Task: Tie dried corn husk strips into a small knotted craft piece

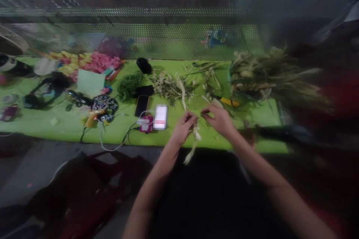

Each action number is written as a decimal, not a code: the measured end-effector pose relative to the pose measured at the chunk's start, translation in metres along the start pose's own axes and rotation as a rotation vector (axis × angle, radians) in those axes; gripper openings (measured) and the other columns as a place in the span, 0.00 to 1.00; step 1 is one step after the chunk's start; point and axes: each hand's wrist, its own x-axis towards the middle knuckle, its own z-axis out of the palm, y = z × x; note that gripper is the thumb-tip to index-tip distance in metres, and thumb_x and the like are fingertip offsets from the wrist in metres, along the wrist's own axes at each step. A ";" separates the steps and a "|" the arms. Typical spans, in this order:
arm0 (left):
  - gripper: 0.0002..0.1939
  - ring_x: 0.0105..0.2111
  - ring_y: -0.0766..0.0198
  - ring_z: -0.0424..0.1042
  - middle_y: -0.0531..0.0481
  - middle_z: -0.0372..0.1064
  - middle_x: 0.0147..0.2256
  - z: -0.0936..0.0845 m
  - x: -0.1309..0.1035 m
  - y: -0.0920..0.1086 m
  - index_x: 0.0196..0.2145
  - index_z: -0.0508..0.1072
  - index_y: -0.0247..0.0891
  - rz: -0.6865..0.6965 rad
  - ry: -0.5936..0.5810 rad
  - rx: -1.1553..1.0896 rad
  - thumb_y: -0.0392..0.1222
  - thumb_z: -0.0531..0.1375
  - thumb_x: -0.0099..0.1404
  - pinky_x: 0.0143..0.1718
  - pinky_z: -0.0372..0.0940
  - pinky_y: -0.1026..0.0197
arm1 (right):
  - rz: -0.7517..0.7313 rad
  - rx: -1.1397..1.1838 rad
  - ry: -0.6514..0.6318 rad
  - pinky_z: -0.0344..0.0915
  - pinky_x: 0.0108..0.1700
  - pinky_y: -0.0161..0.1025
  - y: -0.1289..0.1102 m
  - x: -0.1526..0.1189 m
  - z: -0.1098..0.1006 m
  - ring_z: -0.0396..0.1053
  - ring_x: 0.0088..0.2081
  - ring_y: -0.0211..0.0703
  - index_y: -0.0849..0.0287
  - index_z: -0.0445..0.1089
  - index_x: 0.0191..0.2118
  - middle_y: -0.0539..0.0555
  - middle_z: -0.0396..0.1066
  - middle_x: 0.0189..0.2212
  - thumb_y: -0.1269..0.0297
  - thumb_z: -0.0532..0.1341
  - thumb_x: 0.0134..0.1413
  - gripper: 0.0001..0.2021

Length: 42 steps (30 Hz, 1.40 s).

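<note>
My left hand (183,127) is closed in a pinch around a pale, dried plant strip (196,134), crumpled and knotted in places. One end of it rises above my fingers, and the other hangs down past the table's front edge. Just to the right, my right hand (220,120) has thumb and forefinger pressed together close to the strip; anything between those fingertips is too small to make out. Beyond both hands lies a loose pile of dried, pale green stalks and leaves (165,84), with more scraps (210,78) to its right.
A large bundle of dried leaves (252,76) stands at the right, near a yellow-handled tool (230,102). A lit phone (160,117), a dark phone (142,105) and a purple power adapter (146,124) with cables lie left. Behind the green table (126,138) rises a perforated metal panel (174,41).
</note>
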 end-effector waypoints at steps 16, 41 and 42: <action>0.09 0.29 0.69 0.67 0.52 0.67 0.30 0.003 0.004 -0.002 0.34 0.69 0.38 0.156 0.087 0.280 0.46 0.58 0.66 0.29 0.63 0.66 | 0.456 0.688 -0.115 0.71 0.34 0.38 -0.011 -0.009 0.028 0.72 0.32 0.39 0.59 0.70 0.40 0.52 0.73 0.35 0.70 0.62 0.47 0.11; 0.05 0.31 0.69 0.67 0.52 0.67 0.30 0.002 0.007 -0.018 0.34 0.69 0.37 0.086 0.122 0.205 0.42 0.59 0.63 0.33 0.63 0.65 | 0.108 0.090 0.157 0.64 0.37 0.39 -0.007 -0.028 0.044 0.67 0.36 0.42 0.56 0.69 0.32 0.55 0.70 0.38 0.68 0.59 0.57 0.04; 0.05 0.32 0.69 0.67 0.52 0.67 0.31 0.000 0.006 -0.019 0.35 0.69 0.37 0.066 0.114 0.185 0.41 0.60 0.62 0.34 0.63 0.65 | 0.146 0.155 0.153 0.65 0.38 0.39 -0.004 -0.028 0.045 0.67 0.37 0.43 0.57 0.68 0.31 0.55 0.69 0.38 0.68 0.59 0.56 0.03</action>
